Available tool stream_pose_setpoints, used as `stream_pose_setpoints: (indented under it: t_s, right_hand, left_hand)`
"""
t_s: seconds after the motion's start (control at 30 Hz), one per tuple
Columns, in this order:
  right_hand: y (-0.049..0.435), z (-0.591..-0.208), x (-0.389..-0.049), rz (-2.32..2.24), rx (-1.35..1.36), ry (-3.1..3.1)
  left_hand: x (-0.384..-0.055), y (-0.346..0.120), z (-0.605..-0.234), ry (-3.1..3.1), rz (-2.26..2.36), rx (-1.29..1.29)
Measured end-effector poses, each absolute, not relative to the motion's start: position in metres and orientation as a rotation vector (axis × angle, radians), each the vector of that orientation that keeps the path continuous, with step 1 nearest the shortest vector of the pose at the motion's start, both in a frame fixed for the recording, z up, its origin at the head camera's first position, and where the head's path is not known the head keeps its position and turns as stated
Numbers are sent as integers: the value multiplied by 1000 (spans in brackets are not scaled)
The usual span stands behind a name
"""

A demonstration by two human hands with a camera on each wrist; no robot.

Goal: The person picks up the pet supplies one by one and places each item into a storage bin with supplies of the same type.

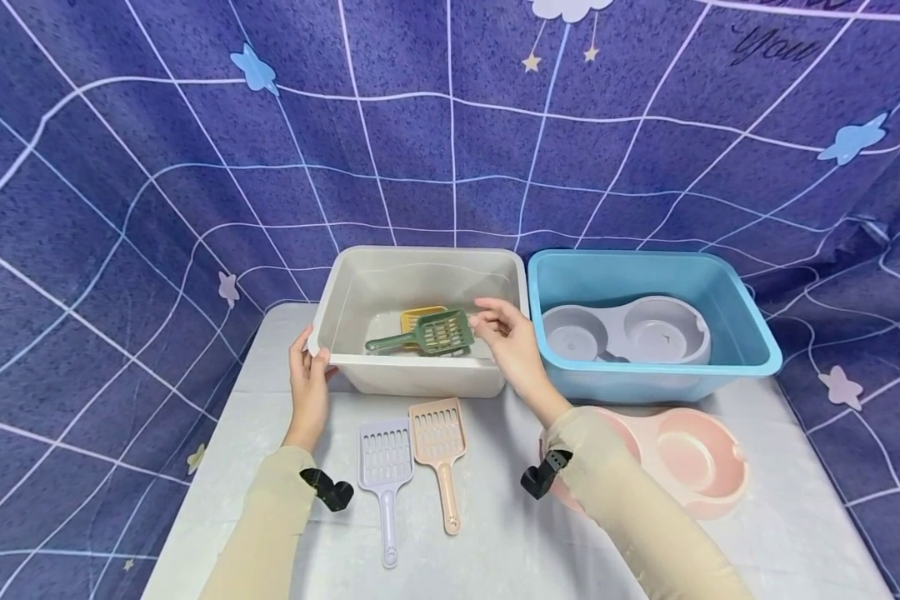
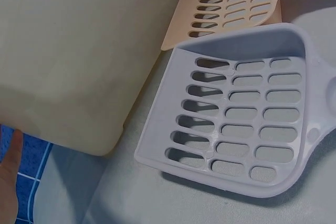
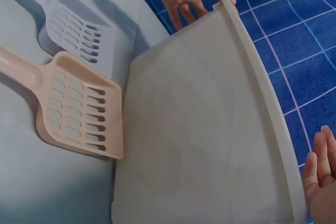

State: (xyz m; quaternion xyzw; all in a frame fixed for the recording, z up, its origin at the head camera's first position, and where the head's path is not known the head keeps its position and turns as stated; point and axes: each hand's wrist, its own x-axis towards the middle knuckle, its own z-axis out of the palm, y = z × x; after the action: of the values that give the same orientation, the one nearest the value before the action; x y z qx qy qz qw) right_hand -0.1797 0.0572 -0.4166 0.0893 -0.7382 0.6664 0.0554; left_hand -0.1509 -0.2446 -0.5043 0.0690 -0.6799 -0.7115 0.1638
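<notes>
My left hand (image 1: 310, 385) holds the front left corner of a beige litter box (image 1: 420, 379), its thumb at the rim. Over that box's right side is my right hand (image 1: 512, 346), its fingers loosely bent beside the head of a green litter scoop (image 1: 442, 333). Whether a fingertip touches the scoop cannot be made out; the right wrist view shows nothing held in the visible fingers (image 3: 323, 156). Inside the box, the green scoop lies across a yellow scoop (image 1: 412, 317), mostly covering it.
In front lie a lavender scoop (image 1: 386, 458) and a peach scoop (image 1: 438, 433). To the right, a blue litter box (image 1: 652, 379) contains a grey double bowl (image 1: 617, 321). A pink double bowl (image 1: 648, 442) sits before it, partly behind the right sleeve. A patterned blue curtain (image 1: 420, 125) hangs behind.
</notes>
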Motion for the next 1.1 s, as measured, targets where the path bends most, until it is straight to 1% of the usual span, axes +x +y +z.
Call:
stream_pose_setpoints:
  t_s: [0.07, 0.2, 0.3, 0.4, 0.77, 1.1]
  right_hand:
    - [57, -407, -172, 2033, 278, -2232]
    - [59, -405, -166, 2060, 294, -2195]
    - [61, -417, -169, 2100, 301, -2151]
    - [63, -415, -163, 2116, 310, -2128]
    - [70, -419, -132, 2215, 266, -2013]
    - [73, -429, -109, 2298, 367, -1882]
  left_hand:
    - [-147, -243, -496, -1954, -2034, 194]
    - [-146, -243, -494, -1958, -2054, 190]
    - [-151, -246, -505, -1953, -2040, 191]
    - [-152, -246, -507, -1958, -2017, 196]
    - [-153, -244, -506, -1945, -2029, 214]
    - [-151, -245, -501, -1939, -2063, 221]
